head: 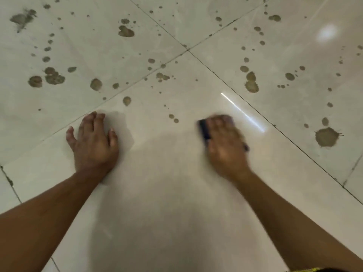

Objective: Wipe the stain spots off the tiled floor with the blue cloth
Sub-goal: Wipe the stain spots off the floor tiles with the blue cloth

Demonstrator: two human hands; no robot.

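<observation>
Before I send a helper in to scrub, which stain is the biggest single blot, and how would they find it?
Start at the grout cross where four tiles meet and follow the line running down to the right. Just beyond it, right of the right hand pressing the blue cloth, sits the large round stain. Its neighbours are small dots; this one is a broad splat with ragged edges.

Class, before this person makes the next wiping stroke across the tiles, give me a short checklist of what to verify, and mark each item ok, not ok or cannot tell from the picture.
1. Blue cloth is under the right hand: ok, a dark edge shows beside the fingers.
2. Left hand is braced flat on the tiled floor: ok.
3. The tile nearest the person is free of stains: not ok, a pair of spots lies just ahead of the cloth.
4. Surrounding tiles are clean: not ok, a large stain sits to the right.
5. Cloth is damp enough: cannot tell.
</observation>
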